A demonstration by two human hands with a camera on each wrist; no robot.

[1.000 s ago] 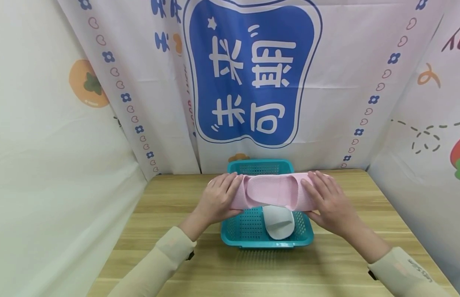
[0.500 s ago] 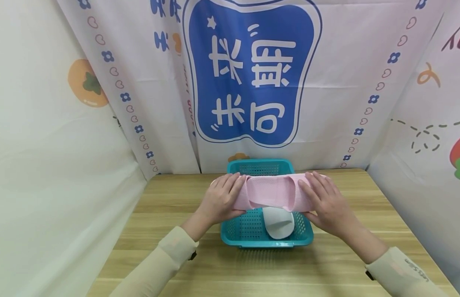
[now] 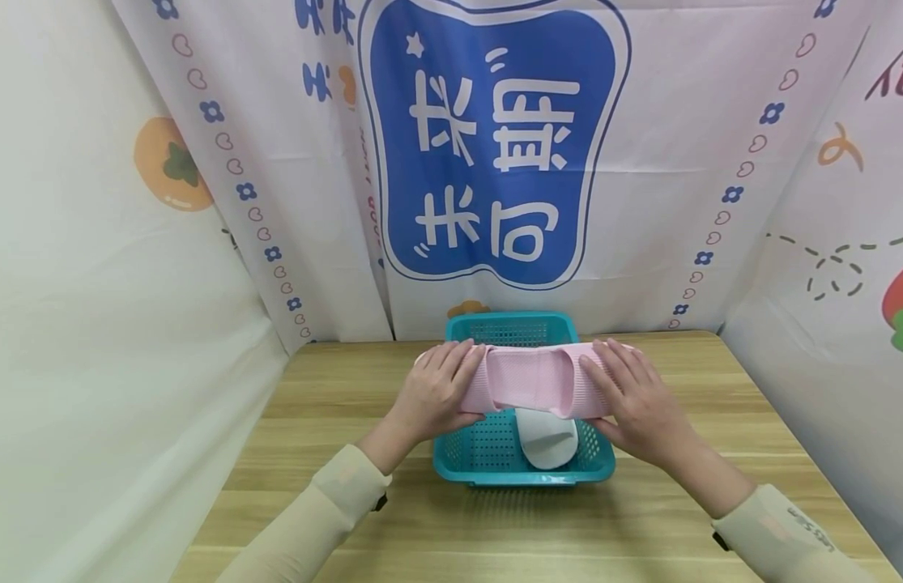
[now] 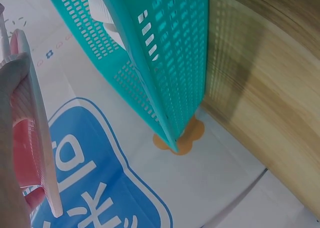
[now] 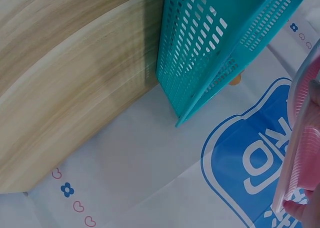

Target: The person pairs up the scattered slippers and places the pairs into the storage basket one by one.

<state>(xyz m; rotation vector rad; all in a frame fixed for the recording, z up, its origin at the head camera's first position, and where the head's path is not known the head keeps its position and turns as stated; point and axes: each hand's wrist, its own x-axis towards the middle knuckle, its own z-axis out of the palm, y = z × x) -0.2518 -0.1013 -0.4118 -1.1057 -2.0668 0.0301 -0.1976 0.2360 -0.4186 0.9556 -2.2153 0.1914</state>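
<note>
A pink slipper [image 3: 531, 380] is held crosswise above a teal plastic basket [image 3: 487, 453]. My left hand [image 3: 440, 389] grips its left end and my right hand [image 3: 629, 393] grips its right end, fingers over the top and thumbs beneath. A white slipper [image 3: 547, 437] lies inside the basket, partly hidden by the pink one. In the left wrist view the pink slipper's edge [image 4: 37, 133] shows against my palm, beside the basket wall [image 4: 170, 63]. The right wrist view shows the slipper's edge [image 5: 300, 158] and the basket [image 5: 210, 43].
The basket stands on a wooden table [image 3: 334, 421] close to the back edge. Printed cloth with a blue sign [image 3: 495, 146] hangs behind, and more cloth closes in the left and right sides.
Both hands have slid slightly inward along the pink slipper, which has tilted a little and stays above the basket.
</note>
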